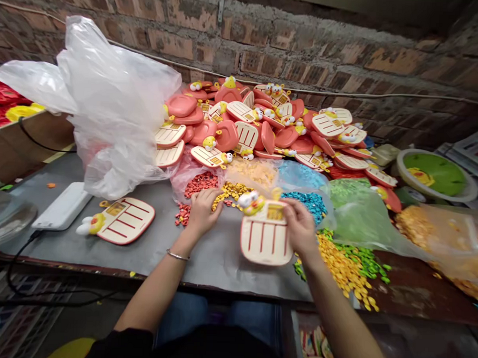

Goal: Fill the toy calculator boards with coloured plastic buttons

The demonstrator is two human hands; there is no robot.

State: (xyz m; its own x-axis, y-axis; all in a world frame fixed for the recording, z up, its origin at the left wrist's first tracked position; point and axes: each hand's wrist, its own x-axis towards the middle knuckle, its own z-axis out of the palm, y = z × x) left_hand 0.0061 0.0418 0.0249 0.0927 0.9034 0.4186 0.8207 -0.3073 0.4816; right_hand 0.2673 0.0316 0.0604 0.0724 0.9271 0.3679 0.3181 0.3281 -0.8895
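Observation:
My right hand (300, 224) grips a cream toy board with red slots and a yellow duck head (265, 233), holding it upright above the grey table (215, 257). My left hand (202, 209), with a bangle on the wrist, rests fingers-down on small yellow pieces (232, 191) beside red pieces (199, 183); its fingers are curled over them. A second duck board (120, 220) lies flat on the table to the left.
A big heap of red and cream duck boards (273, 122) fills the back by the brick wall. Blue (311, 202), green and yellow (346, 263) piece piles lie right. A clear plastic bag (108, 99), white box (61, 207), green bowl (437, 174).

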